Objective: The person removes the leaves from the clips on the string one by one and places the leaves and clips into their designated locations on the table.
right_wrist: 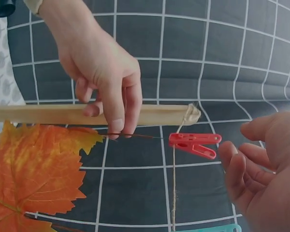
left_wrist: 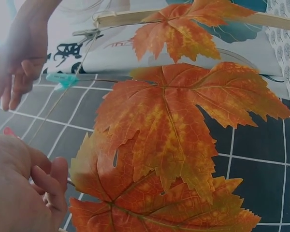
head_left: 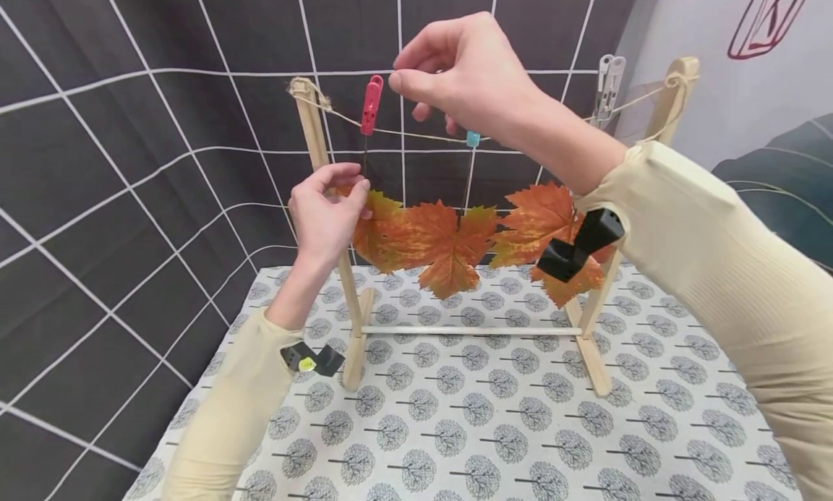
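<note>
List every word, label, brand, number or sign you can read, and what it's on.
No readable text anywhere.
Black brush-like marks on white backdrop, left wrist view: too blurred to read.
Red line marking on white backdrop, head view: cut off, no legible word.
Red plastic clothespin and turquoise plastic clothespin: no lettering I can make out.

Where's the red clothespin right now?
In the head view, the red clothespin is on the string, left of centre, between the left wooden post and the blue clip.
</note>
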Motion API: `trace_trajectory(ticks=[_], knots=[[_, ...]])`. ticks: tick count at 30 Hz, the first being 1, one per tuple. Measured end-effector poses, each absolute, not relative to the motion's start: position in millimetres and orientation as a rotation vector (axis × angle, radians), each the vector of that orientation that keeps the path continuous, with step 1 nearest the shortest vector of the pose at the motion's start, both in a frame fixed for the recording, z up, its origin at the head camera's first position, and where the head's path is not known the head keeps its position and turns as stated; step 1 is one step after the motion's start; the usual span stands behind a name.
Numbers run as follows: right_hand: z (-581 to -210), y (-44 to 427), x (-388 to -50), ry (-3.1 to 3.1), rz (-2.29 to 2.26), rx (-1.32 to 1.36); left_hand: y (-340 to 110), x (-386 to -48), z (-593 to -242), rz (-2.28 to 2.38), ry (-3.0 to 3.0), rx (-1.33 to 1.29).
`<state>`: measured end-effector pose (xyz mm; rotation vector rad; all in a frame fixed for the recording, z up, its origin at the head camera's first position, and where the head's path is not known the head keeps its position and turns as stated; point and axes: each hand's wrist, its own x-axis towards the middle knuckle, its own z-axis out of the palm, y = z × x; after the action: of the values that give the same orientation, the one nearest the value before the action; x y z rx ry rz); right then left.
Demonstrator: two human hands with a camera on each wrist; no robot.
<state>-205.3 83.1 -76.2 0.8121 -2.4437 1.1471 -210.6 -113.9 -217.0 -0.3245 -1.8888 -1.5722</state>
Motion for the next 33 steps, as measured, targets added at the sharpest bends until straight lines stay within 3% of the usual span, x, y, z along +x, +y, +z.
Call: trace_trajectory(ticks=[7, 33], knots=[[-72, 75, -215, -2.518, 1.06, 0.701, -109, -209, -214, -1.512, -1.911, -0.298], [-72, 58, -229, -2.617, 1.034, 0.706, -107, -214, -216, -1.511, -1.85, -0.353]])
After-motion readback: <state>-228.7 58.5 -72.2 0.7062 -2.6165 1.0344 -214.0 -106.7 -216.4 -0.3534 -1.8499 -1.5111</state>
